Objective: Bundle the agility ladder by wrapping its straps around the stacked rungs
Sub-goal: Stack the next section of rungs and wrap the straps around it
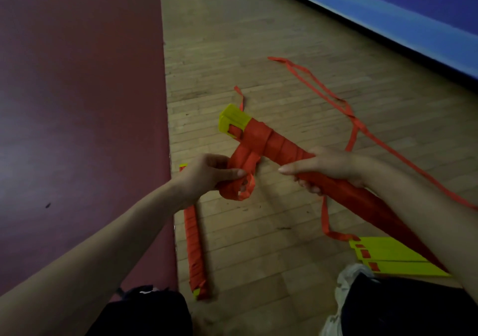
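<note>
Holds the partly wrapped bundle (pixel 274 141) of stacked rungs in mid-air above the wooden floor (pixel 258 51), slanting from upper left to lower right. Clasps it around the middle with the right hand (pixel 328 170), fingers curled underneath, thumb stretched flat along the top and pointing left. Grips a bunched loop of orange strap (pixel 239 180) with the left hand (pixel 207 174), fingers closed round it, just below and left of the bundle's far end. Over the far part of the bundle, strap wound in tight overlapping turns; beyond the wrapping, the yellow rung ends (pixel 234 121) poking out bare. Behind the right hand, a loose length of strap (pixel 336 100) trailing across the floor toward the blue banner (pixel 388 7). Below the left forearm, a second, fully wrapped bundle (pixel 195 245) lying on the floor along the edge of the dark red mat (pixel 77 102). At lower right, on the floor, a small fan of bare yellow rungs (pixel 393 258) with strap threaded through their slots, partly hidden by the right forearm. Beside them a pale shoe (pixel 346 284), and dark trouser legs along the bottom edge.
</note>
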### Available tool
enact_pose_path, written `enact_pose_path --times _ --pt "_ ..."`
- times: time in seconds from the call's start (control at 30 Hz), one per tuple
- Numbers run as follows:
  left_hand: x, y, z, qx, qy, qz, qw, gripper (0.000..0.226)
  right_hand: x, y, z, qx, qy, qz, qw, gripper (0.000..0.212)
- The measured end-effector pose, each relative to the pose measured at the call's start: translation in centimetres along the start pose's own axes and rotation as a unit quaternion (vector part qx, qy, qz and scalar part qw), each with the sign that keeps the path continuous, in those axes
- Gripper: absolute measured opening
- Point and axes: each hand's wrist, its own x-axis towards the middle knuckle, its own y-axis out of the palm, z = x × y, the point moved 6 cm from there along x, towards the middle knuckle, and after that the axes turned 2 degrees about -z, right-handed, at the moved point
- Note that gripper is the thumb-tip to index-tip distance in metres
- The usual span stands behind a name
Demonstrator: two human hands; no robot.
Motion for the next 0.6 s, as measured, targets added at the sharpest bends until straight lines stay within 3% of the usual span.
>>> enact_pose_path --times 0.13,0.3,0.43,0.6 --pt "-0.2 1.0 0.1 -0.042 -0.027 0.008 0.999 0.02 0.1 -0.1 1.2 -0.159 -0.01 -0.089 0.983 0.028" --pt "-0.3 2.1 0.1 -0.104 -0.041 0.001 0.994 0.017 0.1 -0.3 1.8 -0.367 -0.041 -0.187 0.91 0.023" --pt "-0.6 2.5 0.0 -0.122 -0.044 -0.01 0.991 0.013 0.1 0.4 1.8 -0.415 -0.032 -0.211 0.884 0.017" --pt "-0.9 2.5 -0.1 -0.136 -0.037 -0.037 0.989 0.02 0.3 1.1 2.4 -0.501 -0.056 -0.256 0.825 0.033"
